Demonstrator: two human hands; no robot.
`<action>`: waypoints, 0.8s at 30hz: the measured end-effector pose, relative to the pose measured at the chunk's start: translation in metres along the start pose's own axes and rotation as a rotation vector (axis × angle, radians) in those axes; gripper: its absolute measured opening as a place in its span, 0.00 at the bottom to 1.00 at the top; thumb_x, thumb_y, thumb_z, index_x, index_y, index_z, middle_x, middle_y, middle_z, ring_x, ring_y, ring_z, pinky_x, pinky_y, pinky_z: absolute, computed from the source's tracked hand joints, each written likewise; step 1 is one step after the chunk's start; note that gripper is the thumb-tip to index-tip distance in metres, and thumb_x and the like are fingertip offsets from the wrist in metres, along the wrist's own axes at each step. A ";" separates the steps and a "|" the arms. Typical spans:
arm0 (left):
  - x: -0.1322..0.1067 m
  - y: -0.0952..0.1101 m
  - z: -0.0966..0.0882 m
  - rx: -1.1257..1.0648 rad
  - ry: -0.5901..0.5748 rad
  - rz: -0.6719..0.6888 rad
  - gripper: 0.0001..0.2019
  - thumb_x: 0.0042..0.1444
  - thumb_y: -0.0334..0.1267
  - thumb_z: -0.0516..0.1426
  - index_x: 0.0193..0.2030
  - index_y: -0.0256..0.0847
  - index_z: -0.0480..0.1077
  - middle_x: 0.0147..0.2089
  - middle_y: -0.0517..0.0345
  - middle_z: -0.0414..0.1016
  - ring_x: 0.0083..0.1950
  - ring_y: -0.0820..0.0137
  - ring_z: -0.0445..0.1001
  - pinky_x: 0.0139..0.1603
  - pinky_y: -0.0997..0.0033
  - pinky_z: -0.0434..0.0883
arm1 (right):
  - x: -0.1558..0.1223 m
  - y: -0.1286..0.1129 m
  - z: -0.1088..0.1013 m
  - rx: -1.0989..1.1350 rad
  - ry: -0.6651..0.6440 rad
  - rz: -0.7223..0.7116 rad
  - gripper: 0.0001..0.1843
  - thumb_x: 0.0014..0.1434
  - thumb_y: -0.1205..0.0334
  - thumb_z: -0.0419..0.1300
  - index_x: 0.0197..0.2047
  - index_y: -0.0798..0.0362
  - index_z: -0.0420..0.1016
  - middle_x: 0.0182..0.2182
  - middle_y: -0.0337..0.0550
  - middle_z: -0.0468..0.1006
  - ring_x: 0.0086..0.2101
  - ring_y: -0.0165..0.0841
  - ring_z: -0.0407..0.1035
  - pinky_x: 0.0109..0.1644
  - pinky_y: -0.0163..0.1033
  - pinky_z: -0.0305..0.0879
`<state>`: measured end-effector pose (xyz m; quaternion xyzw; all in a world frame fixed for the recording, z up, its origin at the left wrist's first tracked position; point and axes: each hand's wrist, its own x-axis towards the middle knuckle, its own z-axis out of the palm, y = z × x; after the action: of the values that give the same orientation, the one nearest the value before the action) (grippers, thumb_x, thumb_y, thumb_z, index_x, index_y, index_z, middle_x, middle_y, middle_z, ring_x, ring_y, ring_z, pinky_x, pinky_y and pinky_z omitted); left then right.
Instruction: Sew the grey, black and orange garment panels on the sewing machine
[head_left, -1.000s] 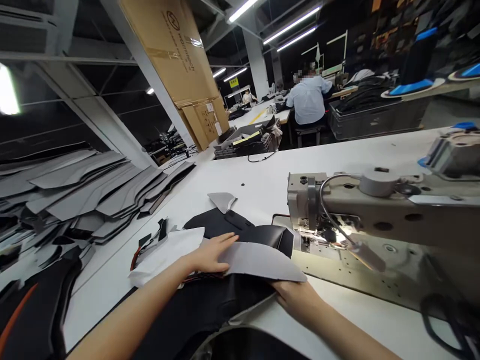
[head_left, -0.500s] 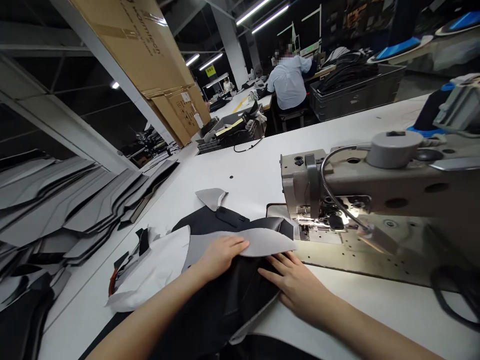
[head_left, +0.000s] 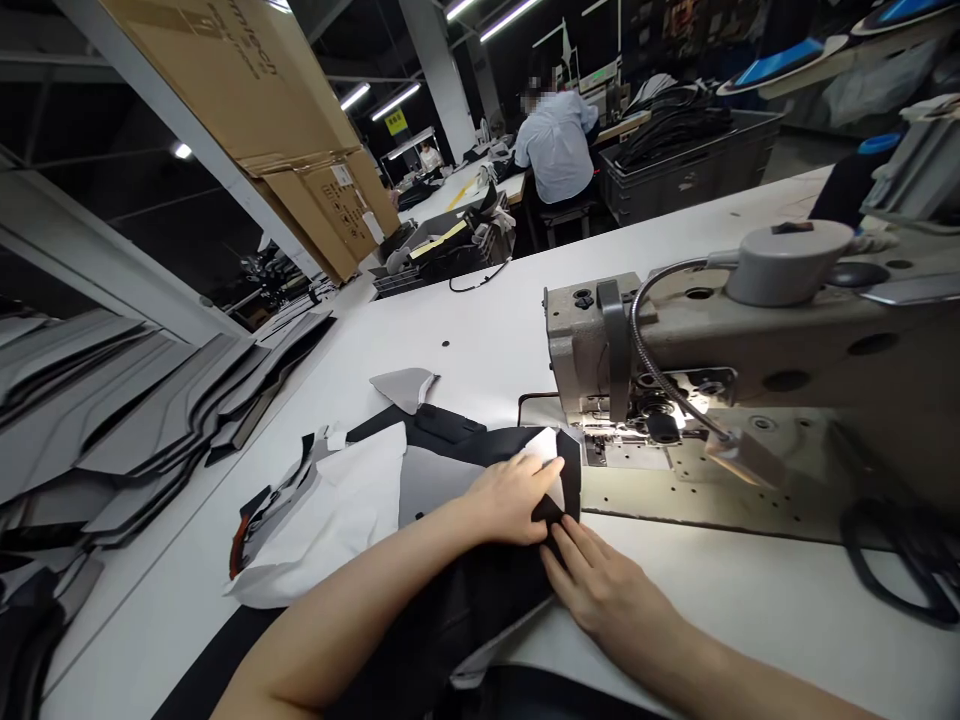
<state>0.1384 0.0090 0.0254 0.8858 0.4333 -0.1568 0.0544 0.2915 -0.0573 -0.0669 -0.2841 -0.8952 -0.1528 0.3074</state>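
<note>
Black fabric (head_left: 480, 590) lies across the near middle of a white tabletop (head_left: 390, 330), its right edge against the near-left end of the metal bed plate (head_left: 645, 500) of a sewing machine (head_left: 810, 340). Left hand (head_left: 510, 500) rests palm down on the fabric, thumb and forefinger parted at a small white patch (head_left: 546, 450); whether it pinches the material cannot be told. Right hand (head_left: 600, 580) sits just beside it, fingers extended, their tips on the fabric; a grip cannot be confirmed.

A grey panel (head_left: 435, 480) lies on the fabric left of the hands, partly overlapped by a crumpled white sheet (head_left: 352, 500). A pointed grey piece (head_left: 405, 388) sits at the fabric's far edge.

Tabletop: pale, smooth, with one dark round spot (head_left: 445, 343) on its far half. Machine lamp (head_left: 742, 458) is lit. A black cable (head_left: 892, 560) loops at near right. Grey panels (head_left: 127, 400) are stacked along the left side.

Room: dark overhead, with lit ceiling tubes (head_left: 395, 102). A cardboard box (head_left: 247, 80) stands at far left beside a slanting column. Farther off, a person in a light-blue shirt (head_left: 559, 145) sits at another table, left of a loaded grey bin (head_left: 690, 180).
</note>
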 end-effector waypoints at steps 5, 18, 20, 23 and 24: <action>0.004 0.008 0.001 -0.030 0.033 0.082 0.35 0.51 0.38 0.49 0.65 0.28 0.44 0.69 0.35 0.44 0.69 0.51 0.42 0.64 0.48 0.52 | -0.014 0.027 -0.013 0.089 0.033 -0.061 0.16 0.55 0.72 0.51 0.45 0.60 0.72 0.44 0.55 0.76 0.48 0.41 0.68 0.52 0.44 0.64; 0.015 0.023 -0.007 -0.101 -0.023 0.087 0.32 0.51 0.40 0.49 0.63 0.33 0.50 0.68 0.41 0.49 0.62 0.52 0.56 0.57 0.52 0.59 | -0.019 0.030 -0.020 0.195 0.052 0.039 0.15 0.58 0.74 0.48 0.44 0.60 0.73 0.43 0.56 0.75 0.48 0.42 0.68 0.52 0.44 0.66; 0.014 0.025 -0.010 -0.127 -0.051 0.080 0.31 0.51 0.39 0.48 0.63 0.35 0.51 0.67 0.42 0.49 0.58 0.52 0.59 0.53 0.51 0.62 | -0.024 0.031 -0.020 0.211 0.037 0.034 0.15 0.58 0.73 0.49 0.45 0.59 0.73 0.44 0.56 0.75 0.49 0.42 0.68 0.52 0.43 0.67; 0.017 0.028 -0.009 -0.158 -0.058 0.083 0.33 0.51 0.39 0.48 0.65 0.34 0.46 0.70 0.39 0.42 0.62 0.49 0.54 0.55 0.48 0.59 | -0.028 0.034 -0.022 0.222 -0.004 0.020 0.15 0.58 0.72 0.50 0.46 0.58 0.73 0.45 0.55 0.75 0.49 0.42 0.68 0.51 0.43 0.68; 0.019 0.029 -0.008 -0.166 -0.065 0.086 0.34 0.51 0.39 0.48 0.65 0.34 0.45 0.70 0.38 0.40 0.64 0.48 0.50 0.56 0.47 0.58 | -0.028 0.035 -0.023 0.223 -0.011 0.015 0.15 0.58 0.72 0.50 0.46 0.58 0.73 0.45 0.55 0.75 0.49 0.42 0.68 0.51 0.43 0.68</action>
<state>0.1736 0.0072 0.0255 0.8904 0.4045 -0.1466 0.1484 0.3411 -0.0516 -0.0639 -0.2558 -0.9061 -0.0482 0.3335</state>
